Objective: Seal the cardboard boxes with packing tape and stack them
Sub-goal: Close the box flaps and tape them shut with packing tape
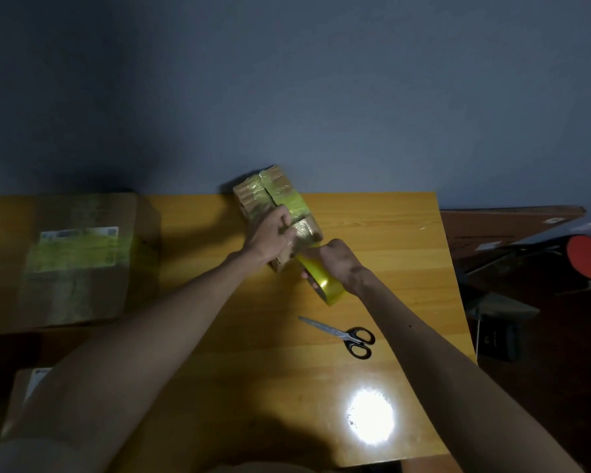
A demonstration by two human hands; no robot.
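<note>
A small cardboard box (263, 194), wrapped in yellowish tape, lies at the far middle of the wooden table (389, 233). My left hand (270, 238) rests on the box's near end with its fingers curled over the top edge. My right hand (338, 264) grips a roll of yellow packing tape (325, 283) just below the box's near end. A strip runs from the roll to the box. A large taped cardboard box (79, 261) with a white label sits at the left of the table.
Black-handled scissors (343, 334) lie on the table near my right forearm. Another cardboard box (24, 387) shows at the lower left, below the table edge. To the right of the table stand a flat brown board (509, 227) and a red round object (587, 256). A wall rises behind.
</note>
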